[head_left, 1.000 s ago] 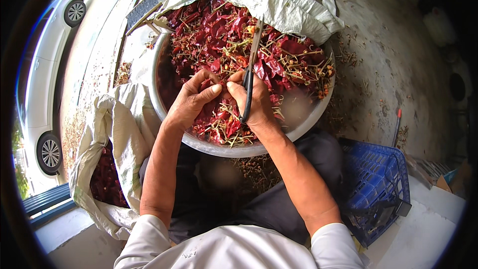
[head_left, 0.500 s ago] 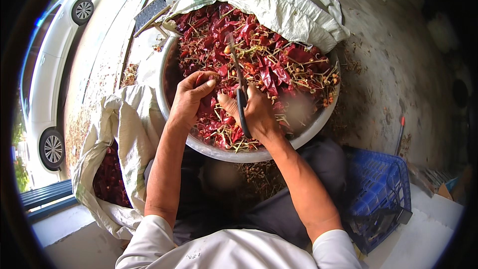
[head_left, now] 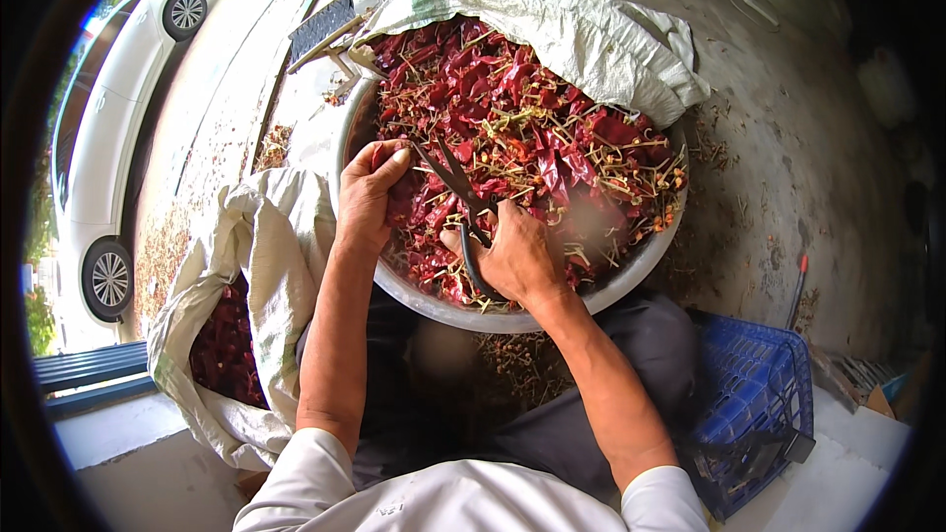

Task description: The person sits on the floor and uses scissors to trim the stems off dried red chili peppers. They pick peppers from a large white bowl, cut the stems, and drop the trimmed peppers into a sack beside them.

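My left hand [head_left: 370,192] is closed in a pinch on a dried red chili [head_left: 402,201] at the left side of a wide metal basin [head_left: 636,269]. My right hand [head_left: 517,254] grips black-handled scissors [head_left: 451,177]; their blades are spread apart and point up-left, the tips beside my left fingertips. Beneath both hands the basin is heaped with red dried chilies [head_left: 503,79] mixed with pale stems and seeds. A white woven sack [head_left: 591,30] lies over the far edge of the heap.
At my left stands a woven sack [head_left: 246,227] of dark red chilies. A blue plastic crate [head_left: 749,394] is at my right, near a red-tipped stick [head_left: 796,291]. A dark board [head_left: 317,30] lies behind the basin. Outside at the left is a white car [head_left: 123,118].
My hands have drawn apart, my left moving up-left with the chili. The scissors have swung from nearly upright to slanting toward my left fingers, and their blades have spread.
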Available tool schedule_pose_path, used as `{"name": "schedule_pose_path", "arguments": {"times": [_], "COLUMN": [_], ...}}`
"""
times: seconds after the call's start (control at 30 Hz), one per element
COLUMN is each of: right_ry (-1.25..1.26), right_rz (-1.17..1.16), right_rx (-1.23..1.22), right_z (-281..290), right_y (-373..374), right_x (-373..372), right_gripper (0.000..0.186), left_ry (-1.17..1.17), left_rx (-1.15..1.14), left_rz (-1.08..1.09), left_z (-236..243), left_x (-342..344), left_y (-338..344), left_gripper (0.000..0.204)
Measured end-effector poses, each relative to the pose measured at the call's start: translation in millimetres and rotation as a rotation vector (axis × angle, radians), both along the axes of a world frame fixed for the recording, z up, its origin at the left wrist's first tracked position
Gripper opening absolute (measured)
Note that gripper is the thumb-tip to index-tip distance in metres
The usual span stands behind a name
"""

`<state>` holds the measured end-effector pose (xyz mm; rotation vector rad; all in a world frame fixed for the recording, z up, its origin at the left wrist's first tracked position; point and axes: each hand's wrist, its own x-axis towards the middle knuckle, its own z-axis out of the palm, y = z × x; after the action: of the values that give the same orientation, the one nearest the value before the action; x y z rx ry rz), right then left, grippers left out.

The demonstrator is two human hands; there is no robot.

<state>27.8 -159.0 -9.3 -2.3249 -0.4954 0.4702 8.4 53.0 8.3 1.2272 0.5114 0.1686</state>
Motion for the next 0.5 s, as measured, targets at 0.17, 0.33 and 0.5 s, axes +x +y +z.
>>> {"name": "schedule_pose_path", "arguments": {"times": [0.17,0.33,0.5], "right_ry": [-0.180,-0.262,-0.253], "right_rz": [0.011,-0.009,0.025], "right_rx": [0.016,-0.024,0.017], "right_z": [4.9,7.8,7.0], "right_y": [5.1,5.0,0.7], "right_x": [-3.2,-2.9,-3.5], "right_gripper": [0.070,0.064,0.064], "left_ry": [0.044,-0.009,0.022], "left_rx": [0.054,0.007,0.019], "left_rz": [-0.109,-0.066,-0.105], "left_z": [1.0,1.9,-0.2], "left_x": [-2.6,-1.2,-3.4], "left_y": [-4.8,-15.4,-8.6], "left_gripper": [0.009,0.013,0.009]}}
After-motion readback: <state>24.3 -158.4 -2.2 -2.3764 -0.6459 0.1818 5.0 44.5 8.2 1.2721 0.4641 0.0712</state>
